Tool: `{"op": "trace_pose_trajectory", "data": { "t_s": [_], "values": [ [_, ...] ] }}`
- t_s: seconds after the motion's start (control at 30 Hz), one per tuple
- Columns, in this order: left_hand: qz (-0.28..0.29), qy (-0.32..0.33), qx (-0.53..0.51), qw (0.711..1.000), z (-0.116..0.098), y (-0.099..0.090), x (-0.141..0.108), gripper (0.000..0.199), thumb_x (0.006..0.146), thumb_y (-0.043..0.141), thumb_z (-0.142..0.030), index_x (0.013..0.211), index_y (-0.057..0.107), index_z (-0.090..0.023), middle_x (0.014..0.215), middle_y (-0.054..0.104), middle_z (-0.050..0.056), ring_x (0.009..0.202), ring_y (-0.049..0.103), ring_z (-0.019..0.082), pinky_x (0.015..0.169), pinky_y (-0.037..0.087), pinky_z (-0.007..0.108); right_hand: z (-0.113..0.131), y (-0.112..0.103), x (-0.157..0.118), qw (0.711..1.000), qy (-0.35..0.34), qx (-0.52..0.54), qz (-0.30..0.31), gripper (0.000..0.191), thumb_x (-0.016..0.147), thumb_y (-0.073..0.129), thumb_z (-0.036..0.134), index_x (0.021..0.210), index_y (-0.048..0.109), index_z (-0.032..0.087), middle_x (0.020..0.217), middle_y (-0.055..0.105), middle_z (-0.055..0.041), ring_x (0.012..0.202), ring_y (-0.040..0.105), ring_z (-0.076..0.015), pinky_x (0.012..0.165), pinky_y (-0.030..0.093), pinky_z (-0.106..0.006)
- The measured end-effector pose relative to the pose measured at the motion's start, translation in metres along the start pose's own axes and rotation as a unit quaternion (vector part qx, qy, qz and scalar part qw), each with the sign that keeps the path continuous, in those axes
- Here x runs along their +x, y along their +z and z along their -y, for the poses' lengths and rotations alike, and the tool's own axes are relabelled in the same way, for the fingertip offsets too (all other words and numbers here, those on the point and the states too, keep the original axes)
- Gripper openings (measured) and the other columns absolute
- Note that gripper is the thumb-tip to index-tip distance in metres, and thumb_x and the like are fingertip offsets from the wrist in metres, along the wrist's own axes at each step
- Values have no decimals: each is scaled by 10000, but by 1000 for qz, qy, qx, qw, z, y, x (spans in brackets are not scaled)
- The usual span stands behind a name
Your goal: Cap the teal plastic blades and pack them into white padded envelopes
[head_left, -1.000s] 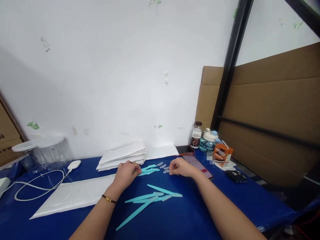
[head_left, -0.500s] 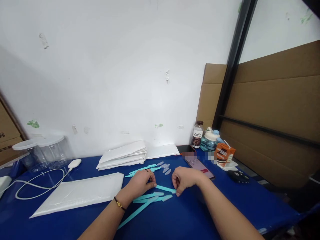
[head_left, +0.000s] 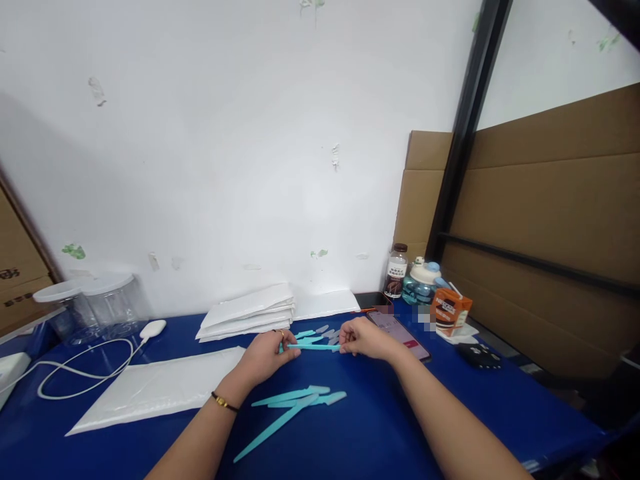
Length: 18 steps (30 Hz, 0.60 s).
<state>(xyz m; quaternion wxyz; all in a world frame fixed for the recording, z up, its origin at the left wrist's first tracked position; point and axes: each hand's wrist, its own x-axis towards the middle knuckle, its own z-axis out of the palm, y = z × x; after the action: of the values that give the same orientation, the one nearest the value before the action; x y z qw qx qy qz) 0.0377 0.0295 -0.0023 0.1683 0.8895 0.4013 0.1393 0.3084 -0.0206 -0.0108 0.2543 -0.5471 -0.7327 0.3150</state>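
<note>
A thin turquoise razor is stretched level between my two hands. My left hand pinches its left end, and my right hand has its fingers closed at the right end. Just behind it lie other turquoise razors, partly hidden by my left hand, and several small translucent caps. Nearer to me, three capped turquoise razors rest crosswise on the blue table.
A white padded envelope lies at the left, with a stack of envelopes behind. White cable and clear containers stand far left. At right are a phone, bottle, jug, orange carton and black object.
Both hands have moved away from me with the razor between them, from beside the near razors to just in front of the far ones and the caps.
</note>
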Motion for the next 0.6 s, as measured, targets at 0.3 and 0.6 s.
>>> {"op": "trace_pose_trajectory", "data": {
  "t_s": [0.3, 0.6],
  "values": [
    [-19, 40, 79, 996, -4, -6, 3, 271, 849, 423, -392, 748, 612, -225, 766, 641, -5, 739, 546, 150, 626, 310, 229, 1, 7, 4, 999, 0, 47, 22, 165, 655, 647, 289, 711, 591, 144, 542, 564, 23, 472, 527, -93, 436, 394, -172],
    [-28, -65, 95, 993, 19, -21, -5, 270, 818, 419, -398, 766, 637, -248, 772, 651, -16, 758, 564, 161, 627, 318, 239, 1, 1, 3, 998, 39, -13, -45, 124, 691, 610, 230, 765, 621, 131, 650, 627, -23, 537, 547, -106, 482, 402, -185]
  ]
}}
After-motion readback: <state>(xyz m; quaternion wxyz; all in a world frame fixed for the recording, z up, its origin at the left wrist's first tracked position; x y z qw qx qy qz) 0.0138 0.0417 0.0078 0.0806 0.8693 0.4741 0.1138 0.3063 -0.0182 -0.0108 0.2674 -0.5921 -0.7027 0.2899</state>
